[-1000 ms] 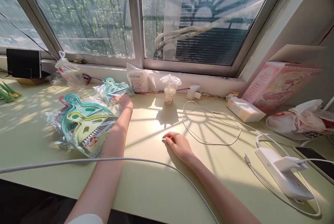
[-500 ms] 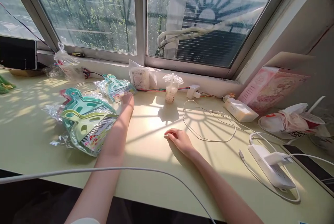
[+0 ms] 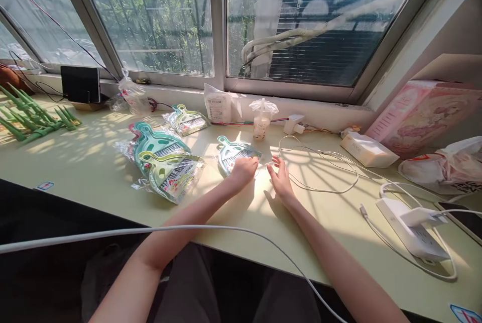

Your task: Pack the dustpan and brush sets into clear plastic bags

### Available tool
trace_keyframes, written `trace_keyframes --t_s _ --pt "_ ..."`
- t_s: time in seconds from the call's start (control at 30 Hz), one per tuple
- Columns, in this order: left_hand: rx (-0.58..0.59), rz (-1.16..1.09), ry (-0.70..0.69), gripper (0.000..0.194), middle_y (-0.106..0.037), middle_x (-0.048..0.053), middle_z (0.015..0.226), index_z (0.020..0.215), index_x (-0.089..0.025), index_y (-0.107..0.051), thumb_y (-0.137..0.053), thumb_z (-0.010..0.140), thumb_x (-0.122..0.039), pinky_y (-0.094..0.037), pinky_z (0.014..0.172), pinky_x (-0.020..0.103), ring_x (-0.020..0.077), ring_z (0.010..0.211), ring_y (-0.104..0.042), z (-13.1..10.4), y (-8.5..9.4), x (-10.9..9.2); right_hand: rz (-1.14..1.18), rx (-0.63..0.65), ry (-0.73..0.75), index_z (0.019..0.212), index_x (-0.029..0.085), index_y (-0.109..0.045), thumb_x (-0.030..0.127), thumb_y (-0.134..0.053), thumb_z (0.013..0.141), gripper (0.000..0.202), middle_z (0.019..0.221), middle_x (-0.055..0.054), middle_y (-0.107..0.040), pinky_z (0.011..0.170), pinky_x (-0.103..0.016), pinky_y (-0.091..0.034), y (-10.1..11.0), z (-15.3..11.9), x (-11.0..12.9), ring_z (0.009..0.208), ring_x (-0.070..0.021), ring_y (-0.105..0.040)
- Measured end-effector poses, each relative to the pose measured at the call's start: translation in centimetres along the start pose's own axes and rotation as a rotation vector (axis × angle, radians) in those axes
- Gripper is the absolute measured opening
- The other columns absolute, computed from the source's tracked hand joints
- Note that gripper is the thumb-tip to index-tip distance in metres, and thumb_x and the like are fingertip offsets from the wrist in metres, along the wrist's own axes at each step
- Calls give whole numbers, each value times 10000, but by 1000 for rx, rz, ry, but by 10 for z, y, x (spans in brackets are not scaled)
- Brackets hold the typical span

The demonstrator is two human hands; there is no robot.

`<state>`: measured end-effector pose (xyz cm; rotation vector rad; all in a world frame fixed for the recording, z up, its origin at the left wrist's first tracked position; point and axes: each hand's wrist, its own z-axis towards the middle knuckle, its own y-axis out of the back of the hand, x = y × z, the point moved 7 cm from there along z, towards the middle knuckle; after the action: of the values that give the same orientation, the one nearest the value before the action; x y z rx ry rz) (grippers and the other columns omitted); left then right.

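Observation:
My left hand (image 3: 244,170) is closed on the right end of a small teal dustpan-and-brush set (image 3: 231,152) in clear plastic wrap, just above or on the table; its fingertips are partly hidden. My right hand (image 3: 280,178) is close by on the right, fingers apart and holding nothing. To the left lies a pile of wrapped dustpan-and-brush sets, with a yellow-green set (image 3: 167,175) in front and a teal set (image 3: 154,139) behind. Another small yellow-green set (image 3: 185,121) lies farther back, near the window.
Behind my hands stands a lidded plastic drink cup (image 3: 261,124). A white cable (image 3: 339,191) loops on the right, beside a power strip (image 3: 410,230) and a small white box (image 3: 369,150). Another cable (image 3: 226,227) crosses low in front. Green plastic spikes (image 3: 30,117) stand far left.
My left hand has drawn a small teal set rightward from the back pile toward my right hand. The right hand's fingers have spread and lifted. The view has turned left.

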<state>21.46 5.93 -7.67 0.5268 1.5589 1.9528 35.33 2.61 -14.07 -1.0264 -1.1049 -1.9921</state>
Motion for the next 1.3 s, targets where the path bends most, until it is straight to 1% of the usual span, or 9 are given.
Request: trace_keyframes --t_s 0.13,0.23,0.33,0.53,0.83,0.93,1.03,1.17,1.3 --pt "-93 12 -121 588 -620 187 1537 1572 -161 -512 -513 1077 -480 -375 1262 519 318 1493 -527 -89 18 -8 -312 53 235 1423 291 -608 570 -387 1055 512 1540 -123 -570 1212 -626 -362 2 -10 29 1473 -352 -439" --pt "-233 115 197 630 -391 213 1714 1621 -162 -457 -535 1056 -429 -121 1320 679 388 1632 -284 -150 32 52 -489 214 306 1398 299 -658 548 -388 1079 487 1477 -101 -648 1232 -600 -330 -7 -18 43 1421 -336 -514" --pt "-230 180 441 598 -379 245 1710 1585 -123 -508 -506 1046 -382 -91 1298 731 436 1631 -258 -189 28 117 -572 374 297 1367 292 -697 561 -396 1091 490 1421 -81 -709 1179 -508 -411 -16 -23 46 1349 -306 -589" --pt "-148 141 420 475 -523 135 1646 1446 -250 -655 -477 1029 -389 -288 1290 584 364 1587 -389 -188 20 195 -598 402 301 1249 291 -758 505 -393 1118 443 1357 -77 -751 1080 -434 -483 -14 -23 50 1292 -274 -640" --pt "-110 53 401 514 -517 140 1649 1483 -201 -584 -436 997 -281 -206 1323 545 302 1606 -351 -161 33 231 -419 385 257 1143 311 -786 397 -532 1066 280 1316 -79 -762 1137 -521 -420 -12 -19 51 1266 -315 -637" --pt "-121 120 532 489 -572 163 1593 1437 -179 -610 -461 973 -213 -91 1317 651 349 1585 -368 -145 38 228 -436 296 256 1143 286 -777 365 -521 1064 279 1302 -93 -763 1210 -542 -330 -5 -16 52 1267 -322 -620" --pt "-170 249 583 476 -602 225 1534 1400 -114 -635 -465 957 -148 -13 1276 742 417 1578 -343 -114 41 194 -458 126 179 1202 263 -747 285 -497 1048 295 1329 -111 -738 1190 -534 -333 14 -8 49 1287 -331 -594" --pt "-288 122 331 528 -504 241 1622 1531 -94 -535 -458 1054 -306 -208 1317 527 345 1561 -392 -52 29 99 -517 97 -17 1182 250 -728 267 -627 976 230 1282 -128 -718 1052 -483 -429 38 0 39 1238 -338 -596" --pt "-107 -70 390 541 -693 232 1373 1278 -145 -725 -450 1056 -555 -456 1139 487 378 1356 -595 -2 1 51 -532 155 30 979 248 -737 292 -828 853 162 1151 -76 -704 967 -388 -434 54 0 49 1166 -282 -606"
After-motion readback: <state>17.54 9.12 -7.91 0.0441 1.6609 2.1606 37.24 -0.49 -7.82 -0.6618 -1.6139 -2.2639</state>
